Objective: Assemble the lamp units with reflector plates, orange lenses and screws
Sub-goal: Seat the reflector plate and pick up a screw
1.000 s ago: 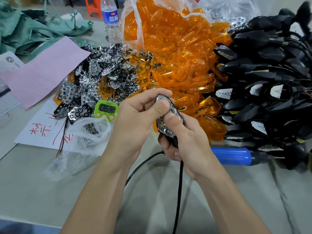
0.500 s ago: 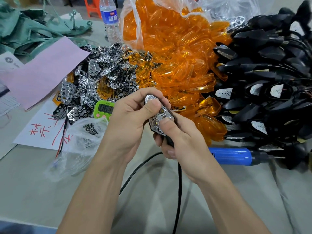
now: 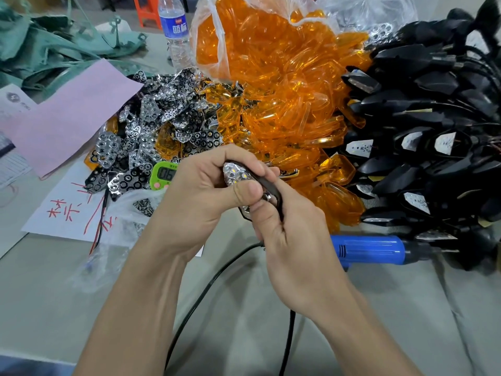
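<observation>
1. Since the earlier frame we have tilted the lamp unit (image 3: 268,187) in our grip, so its black rim now faces right, and our left thumb sits lower on the reflector plate (image 3: 235,172) seated in it
2. Far left on the counter (image 3: 54,294) lies a pink sheet (image 3: 67,118); next come the heap of loose plates (image 3: 151,123), a green timer (image 3: 162,175) and bagged screws (image 3: 143,208)
3. Our left hand (image 3: 206,196) curls its fingers over the unit's top, thumb pressing the plate
4. Our right hand (image 3: 292,240) grips the unit from below, above the counter
5. Behind lie the orange lenses (image 3: 284,90); rightward, a blue screwdriver (image 3: 371,249) and black housings (image 3: 433,118)
</observation>
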The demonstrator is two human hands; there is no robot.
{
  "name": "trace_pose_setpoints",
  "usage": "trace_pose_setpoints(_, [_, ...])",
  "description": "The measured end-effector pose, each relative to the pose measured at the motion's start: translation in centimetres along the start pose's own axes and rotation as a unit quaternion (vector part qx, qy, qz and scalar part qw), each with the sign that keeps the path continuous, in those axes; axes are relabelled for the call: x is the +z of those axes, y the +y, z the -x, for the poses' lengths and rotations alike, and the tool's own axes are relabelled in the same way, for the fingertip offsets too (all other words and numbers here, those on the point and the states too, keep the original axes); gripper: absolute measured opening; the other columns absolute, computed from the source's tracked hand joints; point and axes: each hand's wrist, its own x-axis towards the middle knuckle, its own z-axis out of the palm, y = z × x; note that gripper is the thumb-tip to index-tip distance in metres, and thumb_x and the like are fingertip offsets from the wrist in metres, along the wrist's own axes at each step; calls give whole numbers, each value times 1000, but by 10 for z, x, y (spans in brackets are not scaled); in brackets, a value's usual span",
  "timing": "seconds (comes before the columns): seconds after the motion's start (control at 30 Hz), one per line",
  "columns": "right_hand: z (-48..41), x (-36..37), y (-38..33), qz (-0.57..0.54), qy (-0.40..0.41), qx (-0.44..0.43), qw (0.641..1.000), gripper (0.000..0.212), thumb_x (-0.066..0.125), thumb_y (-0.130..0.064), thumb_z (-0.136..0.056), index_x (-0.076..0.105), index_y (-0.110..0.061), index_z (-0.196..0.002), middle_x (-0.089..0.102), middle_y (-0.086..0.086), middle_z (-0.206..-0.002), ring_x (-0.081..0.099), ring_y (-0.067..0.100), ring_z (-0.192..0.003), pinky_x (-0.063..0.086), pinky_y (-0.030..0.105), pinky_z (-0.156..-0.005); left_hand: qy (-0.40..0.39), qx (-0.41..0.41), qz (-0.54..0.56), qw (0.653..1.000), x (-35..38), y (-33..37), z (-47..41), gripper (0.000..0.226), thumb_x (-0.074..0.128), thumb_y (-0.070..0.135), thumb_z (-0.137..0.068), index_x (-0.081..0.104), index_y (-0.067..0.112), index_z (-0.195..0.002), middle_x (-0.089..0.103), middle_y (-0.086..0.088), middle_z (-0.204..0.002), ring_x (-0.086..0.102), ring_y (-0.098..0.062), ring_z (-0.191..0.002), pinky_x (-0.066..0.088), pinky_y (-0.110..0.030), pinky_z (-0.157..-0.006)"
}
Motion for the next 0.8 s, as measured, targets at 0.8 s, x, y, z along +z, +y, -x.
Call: trace_pose_setpoints(0.8, [-10,0,7,-412,4,187,892,30,48,-34,-92,66,-30,-68,51,10,-59,31,6,-34,23,18,-41,19,-95,34,995,17,-14,-1,27,59,12,-93,75,12,-115,69,-21,-102,56,-36,-74,52,-29,-48])
